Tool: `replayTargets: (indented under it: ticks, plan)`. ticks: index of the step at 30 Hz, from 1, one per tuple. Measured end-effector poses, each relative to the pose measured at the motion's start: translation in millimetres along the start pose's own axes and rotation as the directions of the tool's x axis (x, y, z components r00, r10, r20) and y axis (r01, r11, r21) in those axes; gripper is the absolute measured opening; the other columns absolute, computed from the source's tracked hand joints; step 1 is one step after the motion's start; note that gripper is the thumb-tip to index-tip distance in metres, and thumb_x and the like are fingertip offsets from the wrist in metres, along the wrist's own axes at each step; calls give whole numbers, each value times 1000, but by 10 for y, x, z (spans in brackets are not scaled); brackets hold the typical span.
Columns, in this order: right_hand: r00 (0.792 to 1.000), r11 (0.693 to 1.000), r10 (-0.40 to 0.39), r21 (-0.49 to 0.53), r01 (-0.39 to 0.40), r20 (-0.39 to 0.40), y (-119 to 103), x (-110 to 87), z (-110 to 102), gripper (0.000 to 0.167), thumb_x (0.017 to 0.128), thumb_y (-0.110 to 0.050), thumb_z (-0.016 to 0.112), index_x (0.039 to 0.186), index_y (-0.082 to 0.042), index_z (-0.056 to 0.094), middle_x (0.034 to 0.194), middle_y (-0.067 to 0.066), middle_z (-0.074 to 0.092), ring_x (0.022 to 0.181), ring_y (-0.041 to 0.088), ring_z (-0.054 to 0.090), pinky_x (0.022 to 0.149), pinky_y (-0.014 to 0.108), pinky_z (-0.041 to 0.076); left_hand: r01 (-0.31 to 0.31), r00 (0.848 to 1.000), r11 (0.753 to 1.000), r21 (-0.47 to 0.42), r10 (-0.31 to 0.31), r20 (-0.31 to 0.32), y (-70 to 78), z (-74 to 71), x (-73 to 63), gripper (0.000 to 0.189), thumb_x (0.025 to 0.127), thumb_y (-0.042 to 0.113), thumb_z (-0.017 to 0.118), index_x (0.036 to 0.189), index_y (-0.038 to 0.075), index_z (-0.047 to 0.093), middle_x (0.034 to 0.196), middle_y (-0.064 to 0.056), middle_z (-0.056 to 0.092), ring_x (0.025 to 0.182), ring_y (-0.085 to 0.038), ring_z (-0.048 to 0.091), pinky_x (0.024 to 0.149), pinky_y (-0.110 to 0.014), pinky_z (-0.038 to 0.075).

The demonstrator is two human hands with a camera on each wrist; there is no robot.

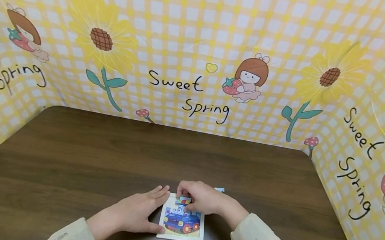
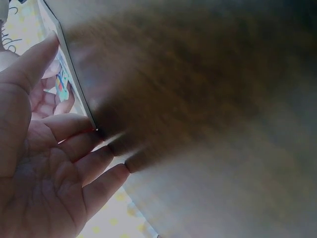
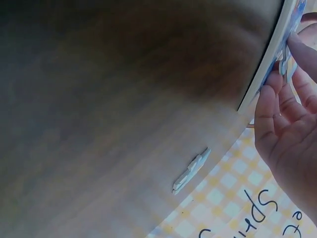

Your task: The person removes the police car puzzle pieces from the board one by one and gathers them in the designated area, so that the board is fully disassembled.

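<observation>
A small jigsaw puzzle in a white-rimmed tray lies near the table's front, its picture showing a blue vehicle with eyes and red wheels. My right hand pinches a puzzle piece with red and yellow on it, over the upper part of the tray. In the left wrist view, that piece appears tilted between the fingertips. At the tray's left side is my left hand, thumb on the lower left corner and fingers extended along the edge toward the top corner.
Beyond the right hand lies a loose puzzle piece, partly hidden by the wrist; the right wrist view shows it as a thin light shape. The brown wooden table is enclosed by a yellow checked cloth on three sides.
</observation>
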State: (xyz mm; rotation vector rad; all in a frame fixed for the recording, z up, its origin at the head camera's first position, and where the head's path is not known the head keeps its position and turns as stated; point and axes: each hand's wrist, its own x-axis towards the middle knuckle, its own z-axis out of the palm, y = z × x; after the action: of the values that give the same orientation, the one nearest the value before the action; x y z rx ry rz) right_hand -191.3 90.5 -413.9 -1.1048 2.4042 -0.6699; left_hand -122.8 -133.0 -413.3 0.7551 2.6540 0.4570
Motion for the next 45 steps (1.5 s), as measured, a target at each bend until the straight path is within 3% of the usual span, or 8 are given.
replayTargets:
  ticks: [13,20,38,45]
  plan:
    - [998,982,-66,175,67,-12,56,-18,-75,16,91,5,64,100,-9,63,87,0,61,75,6,51,72,19,47,-2,1000,1000,-8,2,3,-6,7,14,96,84,59,71,153,2,36,163,-13,29,151,-33,28,113,-52,39]
    - [997,970,-65,232,73,-43,79,-55,-144,14,92,4,64,101,-6,66,86,3,63,76,6,53,73,20,49,2,1000,1000,-9,-2,1,8,4,19,95,84,57,72,152,1,36,163,-14,29,151,-34,28,113,-53,38]
    - [985,960,-8,273,56,-175,284,-332,-372,9,94,-1,65,102,-4,67,88,6,67,79,10,58,76,25,53,10,1000,1000,10,-10,-1,9,6,12,96,84,57,72,153,2,35,163,-12,28,151,-33,28,114,-52,38]
    - [977,968,47,249,7,-207,424,-503,-496,10,94,-5,66,103,-5,71,88,3,68,81,11,57,80,29,53,12,1000,1000,11,-12,0,24,5,11,95,84,56,72,153,2,35,164,-12,28,151,-32,28,114,-53,37]
